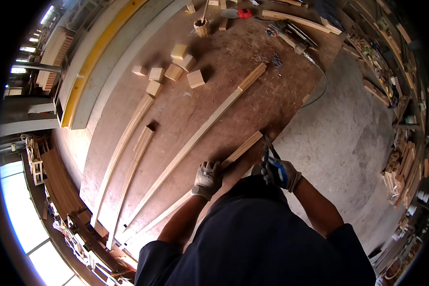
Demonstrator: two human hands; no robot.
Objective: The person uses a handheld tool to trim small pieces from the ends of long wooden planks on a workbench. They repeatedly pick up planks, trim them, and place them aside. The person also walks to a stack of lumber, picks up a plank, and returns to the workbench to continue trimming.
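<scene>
My left hand [208, 180], in a pale work glove, is closed round a long wooden strip near the table's front edge. One end of this strip [243, 148] sticks out to the upper right of the glove, and the rest runs down to the lower left. My right hand [291, 177], gloved too, grips a black-and-blue hand tool [274, 168] beside that strip's right end. The tool's dark tip points up, close to the strip; its exact kind is hard to make out. Another long strip [195, 138] lies just beyond my left hand.
More wooden strips [124, 157] lie at the left of the brown tabletop [224, 57]. Several wood blocks [174, 72] sit farther back. A power tool [291, 40] with a cord and a wicker-like pot [202, 28] stand at the far side. Scrap wood [401, 167] lines the right.
</scene>
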